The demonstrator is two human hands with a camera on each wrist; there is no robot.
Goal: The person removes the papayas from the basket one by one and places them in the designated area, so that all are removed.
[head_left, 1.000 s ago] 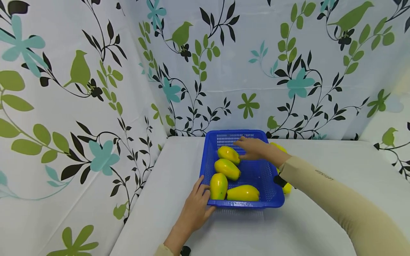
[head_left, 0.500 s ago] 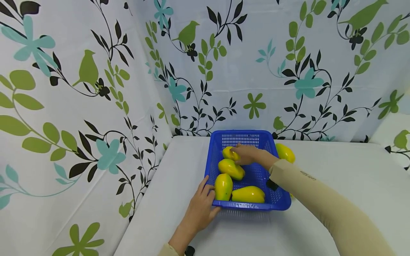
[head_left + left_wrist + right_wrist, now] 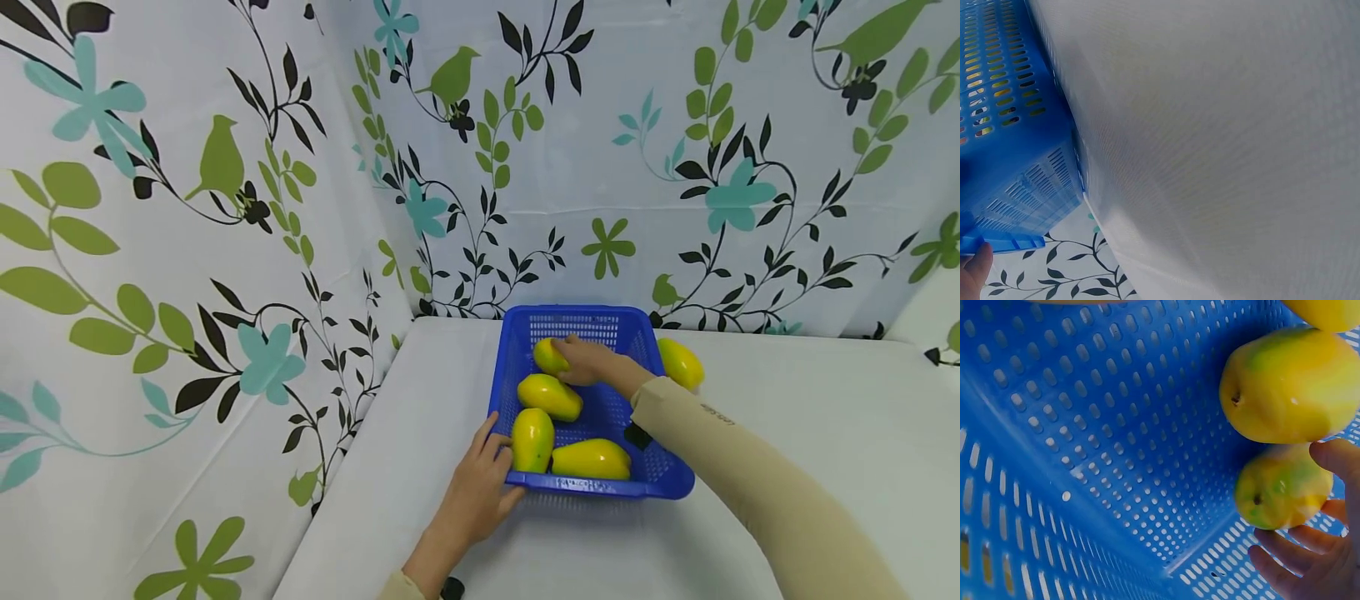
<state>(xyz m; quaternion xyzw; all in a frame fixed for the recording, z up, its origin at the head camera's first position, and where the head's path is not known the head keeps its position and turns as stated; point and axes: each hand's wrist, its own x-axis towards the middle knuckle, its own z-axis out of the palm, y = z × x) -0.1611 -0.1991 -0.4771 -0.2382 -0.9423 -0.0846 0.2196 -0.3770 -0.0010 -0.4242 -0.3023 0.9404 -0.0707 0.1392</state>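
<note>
A blue plastic basket [image 3: 670, 486] with slotted walls holds several yellow mangoes with green tinges. My left hand [image 3: 474, 492] grips its rim at the near left corner; in the left wrist view a fingertip [image 3: 980, 264] shows at the rim. My right hand [image 3: 588, 361] reaches inside and grips the farthest mango [image 3: 548, 357], with thumb and fingers around it in the right wrist view. Just in front of it lies a second mango [image 3: 551, 397]. An upright mango [image 3: 532, 440] and a sideways one [image 3: 592, 459] lie along the near wall.
Another mango [image 3: 681, 363] lies on the white table [image 3: 810, 417] outside the basket's right wall. A patterned curtain [image 3: 570, 167] with leaves and birds hangs behind and to the left. The right sleeve [image 3: 735, 467] crosses over the basket's right rim.
My right hand has come down from beside the farthest mango to grip it, and that mango has turned a little. My left hand stays on the rim. The head view has shifted slightly left.
</note>
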